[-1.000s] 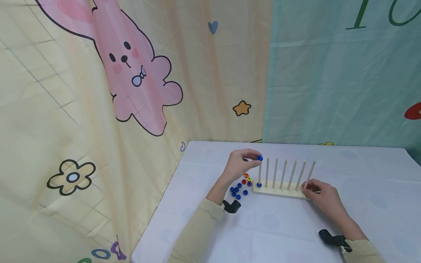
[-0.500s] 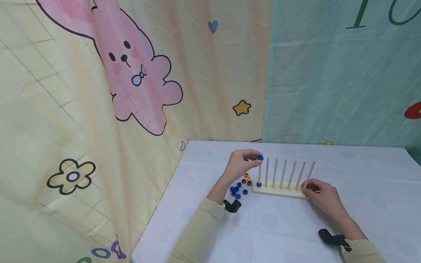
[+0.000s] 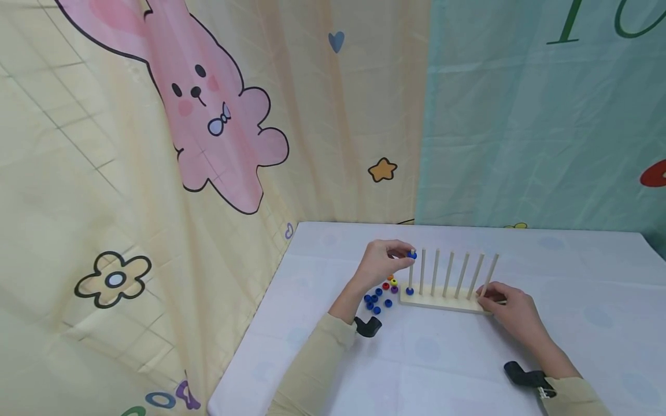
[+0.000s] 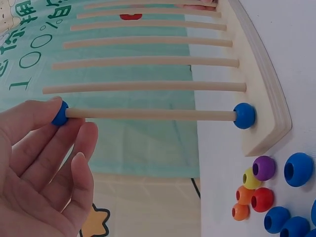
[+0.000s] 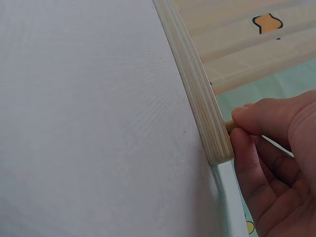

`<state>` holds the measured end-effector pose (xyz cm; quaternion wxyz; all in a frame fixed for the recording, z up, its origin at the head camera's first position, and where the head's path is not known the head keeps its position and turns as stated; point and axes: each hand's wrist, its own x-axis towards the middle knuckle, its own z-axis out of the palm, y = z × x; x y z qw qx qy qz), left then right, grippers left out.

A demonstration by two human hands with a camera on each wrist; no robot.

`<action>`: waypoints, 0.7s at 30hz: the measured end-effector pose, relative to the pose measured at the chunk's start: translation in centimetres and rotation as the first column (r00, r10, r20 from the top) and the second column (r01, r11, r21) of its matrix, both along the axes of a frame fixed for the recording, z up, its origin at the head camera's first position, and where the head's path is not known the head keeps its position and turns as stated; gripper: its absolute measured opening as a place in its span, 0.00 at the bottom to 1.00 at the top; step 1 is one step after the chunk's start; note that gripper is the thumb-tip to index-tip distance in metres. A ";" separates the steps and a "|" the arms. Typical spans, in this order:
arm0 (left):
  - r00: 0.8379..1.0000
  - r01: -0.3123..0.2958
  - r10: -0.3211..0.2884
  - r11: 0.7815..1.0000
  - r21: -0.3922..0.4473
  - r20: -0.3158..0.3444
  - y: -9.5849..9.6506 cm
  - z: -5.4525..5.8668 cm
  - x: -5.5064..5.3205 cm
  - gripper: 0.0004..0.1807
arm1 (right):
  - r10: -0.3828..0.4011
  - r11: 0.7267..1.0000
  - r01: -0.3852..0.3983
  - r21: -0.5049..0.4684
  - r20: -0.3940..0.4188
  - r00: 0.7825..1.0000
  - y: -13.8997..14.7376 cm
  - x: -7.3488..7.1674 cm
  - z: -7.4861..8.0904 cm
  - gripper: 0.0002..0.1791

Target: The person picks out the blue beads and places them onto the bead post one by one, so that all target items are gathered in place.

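A wooden board [image 3: 442,303] on the table carries a row of several upright pegs. At the leftmost peg [image 4: 148,114], my left hand [image 3: 378,264] pinches a blue bead [image 4: 59,114] between thumb and fingers; the bead sits around the peg near its top. Another blue bead [image 4: 244,116] rests at that peg's base. My right hand [image 3: 514,310] pinches the rightmost peg [image 5: 229,126] low down, beside the board's right end. The other pegs bear no beads.
Left of the board lie several loose blue beads [image 3: 374,299], a red bead [image 4: 262,199], a yellow bead [image 3: 393,282], a purple bead [image 4: 264,168] and orange beads [image 4: 240,212]. A white cloth [image 3: 426,358] covers the table; printed curtains [image 3: 333,115] hang behind and to the left.
My left hand has moved slightly down with the blue bead, and the peg's tip now shows above it. The right hand and the board have stayed in place.
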<state>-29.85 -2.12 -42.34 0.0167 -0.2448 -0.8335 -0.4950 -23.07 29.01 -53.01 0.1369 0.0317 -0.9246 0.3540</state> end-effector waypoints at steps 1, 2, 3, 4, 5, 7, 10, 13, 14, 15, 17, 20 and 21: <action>1.000 0.002 -0.002 1.000 0.003 0.004 0.0 -0.1 0.0 0.10 | -0.001 1.000 0.001 -0.001 0.000 1.000 0.0 0.0 0.0 0.05; 1.000 0.004 -0.004 1.000 0.007 0.011 0.0 -0.3 0.0 0.10 | -0.001 1.000 0.001 -0.002 0.000 1.000 0.0 0.0 -0.1 0.05; 1.000 0.005 -0.005 1.000 0.010 0.012 0.0 -0.4 -0.1 0.10 | -0.002 1.000 0.002 -0.001 0.000 1.000 0.0 0.0 -0.1 0.05; 1.000 0.005 -0.005 1.000 0.010 0.013 0.0 -0.5 -0.1 0.10 | -0.002 1.000 0.002 0.000 -0.001 1.000 0.0 0.0 -0.1 0.05; 1.000 0.005 -0.005 1.000 0.011 0.015 0.0 -0.6 -0.1 0.10 | -0.003 1.000 0.003 0.001 -0.002 1.000 0.0 0.0 -0.1 0.05; 1.000 0.005 -0.005 1.000 0.011 0.017 -0.1 -0.8 -0.2 0.10 | -0.002 1.000 0.002 0.002 -0.005 1.000 0.0 0.0 -0.2 0.04; 1.000 0.008 -0.008 1.000 0.008 0.015 -0.1 -0.9 -0.2 0.11 | -0.001 1.000 0.001 0.004 -0.010 1.000 0.1 -0.1 -0.1 0.04; 1.000 0.009 -0.009 1.000 0.004 0.015 -0.2 -1.0 -0.2 0.11 | 0.000 1.000 0.000 0.002 -0.009 1.000 0.0 0.0 0.0 0.04; 1.000 0.009 -0.009 1.000 0.001 0.014 -0.2 -1.1 -0.2 0.11 | 0.000 1.000 0.000 0.001 -0.008 1.000 0.0 0.0 0.0 0.04; 1.000 0.008 -0.008 1.000 -0.002 0.013 -0.2 -1.2 -0.2 0.11 | -0.002 1.000 0.002 0.001 -0.007 1.000 0.0 0.0 0.0 0.04; 1.000 0.008 -0.008 1.000 -0.009 0.009 -0.2 -1.3 -0.2 0.10 | -0.003 1.000 0.003 -0.001 -0.003 1.000 0.0 0.0 0.0 0.04; 1.000 0.012 -0.012 1.000 -0.017 0.005 -0.3 -1.5 -0.3 0.11 | -0.007 1.000 0.007 -0.001 0.006 1.000 -0.1 0.0 0.0 0.05; 1.000 0.013 -0.013 1.000 -0.019 0.005 -0.3 -1.6 -0.3 0.11 | -0.008 1.000 0.008 0.000 0.009 1.000 -0.1 0.0 0.0 0.05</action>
